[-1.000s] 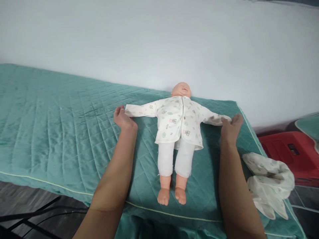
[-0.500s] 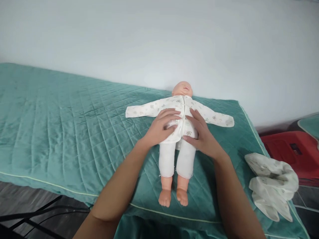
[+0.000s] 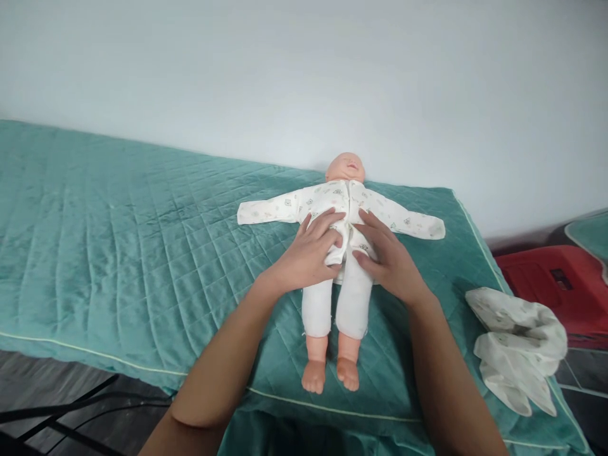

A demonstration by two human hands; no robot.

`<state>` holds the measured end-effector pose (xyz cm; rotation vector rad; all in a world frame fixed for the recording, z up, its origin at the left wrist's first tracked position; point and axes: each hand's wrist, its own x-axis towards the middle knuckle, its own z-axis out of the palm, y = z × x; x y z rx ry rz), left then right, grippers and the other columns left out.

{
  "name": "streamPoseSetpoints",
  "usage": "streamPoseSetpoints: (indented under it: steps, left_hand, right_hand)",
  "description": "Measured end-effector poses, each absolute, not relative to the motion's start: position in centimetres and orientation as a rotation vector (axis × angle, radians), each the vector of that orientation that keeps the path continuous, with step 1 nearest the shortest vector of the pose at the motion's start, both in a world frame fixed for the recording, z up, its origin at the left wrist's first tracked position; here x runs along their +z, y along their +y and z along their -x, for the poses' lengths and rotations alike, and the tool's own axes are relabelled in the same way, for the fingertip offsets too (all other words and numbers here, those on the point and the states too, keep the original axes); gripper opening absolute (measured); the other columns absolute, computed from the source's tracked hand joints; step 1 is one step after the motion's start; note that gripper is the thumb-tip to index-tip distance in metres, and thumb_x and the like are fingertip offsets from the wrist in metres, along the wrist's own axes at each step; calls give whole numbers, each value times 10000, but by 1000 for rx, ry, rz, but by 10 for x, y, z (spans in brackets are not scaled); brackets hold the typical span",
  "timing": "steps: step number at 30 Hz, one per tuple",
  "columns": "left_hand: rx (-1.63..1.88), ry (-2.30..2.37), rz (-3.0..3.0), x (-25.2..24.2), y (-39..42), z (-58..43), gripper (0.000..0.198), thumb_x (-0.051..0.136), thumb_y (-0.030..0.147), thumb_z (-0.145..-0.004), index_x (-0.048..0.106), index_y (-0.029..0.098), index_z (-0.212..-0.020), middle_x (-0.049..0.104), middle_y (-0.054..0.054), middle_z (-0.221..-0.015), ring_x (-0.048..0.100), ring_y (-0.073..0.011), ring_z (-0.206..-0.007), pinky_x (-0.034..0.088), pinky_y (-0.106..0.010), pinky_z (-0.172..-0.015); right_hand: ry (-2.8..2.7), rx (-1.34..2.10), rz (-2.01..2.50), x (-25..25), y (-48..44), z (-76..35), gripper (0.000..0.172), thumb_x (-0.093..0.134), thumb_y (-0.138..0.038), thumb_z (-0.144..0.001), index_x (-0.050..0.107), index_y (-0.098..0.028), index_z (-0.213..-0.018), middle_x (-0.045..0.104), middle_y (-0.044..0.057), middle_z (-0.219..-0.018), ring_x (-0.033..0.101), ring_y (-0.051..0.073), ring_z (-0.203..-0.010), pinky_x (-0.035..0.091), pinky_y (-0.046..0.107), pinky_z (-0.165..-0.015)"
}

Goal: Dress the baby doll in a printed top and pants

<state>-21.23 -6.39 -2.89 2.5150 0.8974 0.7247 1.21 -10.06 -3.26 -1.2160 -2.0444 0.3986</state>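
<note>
A baby doll (image 3: 350,362) lies on its back, with its head toward the wall and bare feet toward me. It wears a white printed baby jacket (image 3: 317,197) with long sleeves spread sideways and white pants (image 3: 316,309). My left hand (image 3: 313,253) rests on the jacket's left front, fingers apart, the index bent and the thumb by the lower hem. On the opposite front lies my right hand (image 3: 387,259), its fingers also spread, thumb near the waist. Between them runs the jacket's front opening. Cloth under my palms is hidden.
A green quilted cover (image 3: 142,253) spreads beneath the doll, against a pale wall (image 3: 304,76). Crumpled white printed cloth (image 3: 520,348) lies at the right edge. Beyond that edge is a red plastic stool (image 3: 546,278). Dark metal bars (image 3: 71,405) show at lower left.
My left hand has shifted slightly toward the doll's legs and its index finger has bent. The jacket's lower left front is more bunched. My right hand has barely moved.
</note>
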Motion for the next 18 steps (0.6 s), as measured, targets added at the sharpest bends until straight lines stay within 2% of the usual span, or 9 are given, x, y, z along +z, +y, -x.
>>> streamPoseSetpoints:
  steps: [2,4,6,8,10,13,15,18]
  left_hand:
    - [807,919,-2478,-29,-65,209,135,607,146,-834,555,224,-930,433,-81,-1575,228,-276,-1565,127,-596,-1271]
    - [955,900,-2334,-30,-64,207,64,592,161,-868,561,217,-860,545,-77,-1484,354,-265,-1510,222,-559,-1247]
    - [1136,896,-2072,-33,-59,207,72,593,184,-887,563,212,-828,662,-75,-1328,540,-237,-1355,368,-480,-1170]
    - [1318,923,-1738,-36,-52,208,71,603,220,-901,581,207,-835,724,-65,-1159,654,-199,-1141,474,-386,-1038]
    - [1509,985,-1391,-41,-43,210,94,634,271,-899,605,200,-846,727,-37,-1001,668,-159,-945,508,-304,-896]
    - [1740,1035,-934,-51,-33,216,171,710,330,-852,613,191,-833,643,14,-806,594,-110,-750,479,-231,-727]
    - [1805,1005,-722,-60,-31,222,240,752,364,-816,591,186,-808,593,30,-757,558,-95,-699,464,-219,-685]
    - [1805,1018,-569,-75,-38,236,273,772,378,-793,580,185,-813,569,33,-756,547,-88,-681,469,-224,-673]
  right_hand:
    - [-1930,421,1219,-33,-101,-11,335,625,-274,-932,601,-279,-1266,496,70,-1552,396,265,-1487,358,512,-1206]
    - [-1819,467,1224,-35,-101,-8,192,639,-264,-916,630,-263,-1108,562,65,-1496,447,265,-1453,380,499,-1180]
    - [-1698,549,1221,-36,-101,-5,94,648,-250,-902,620,-252,-992,600,63,-1457,473,263,-1433,385,488,-1163]
    - [-1540,649,1184,-38,-98,-4,68,661,-240,-882,603,-242,-918,636,64,-1408,509,255,-1397,412,458,-1126]
    - [-1345,736,1120,-40,-94,-4,95,688,-236,-852,596,-236,-874,686,53,-1308,587,232,-1292,462,400,-1054]
    - [-1046,768,1074,-46,-92,-8,136,734,-230,-787,620,-236,-861,711,-12,-982,664,149,-941,514,277,-847]
    - [-880,777,1082,-51,-96,-12,156,747,-239,-757,637,-238,-867,624,-53,-799,591,102,-721,481,215,-673]
    - [-723,874,1080,-58,-111,-15,175,740,-281,-757,638,-231,-891,568,-60,-744,514,87,-604,427,198,-540]
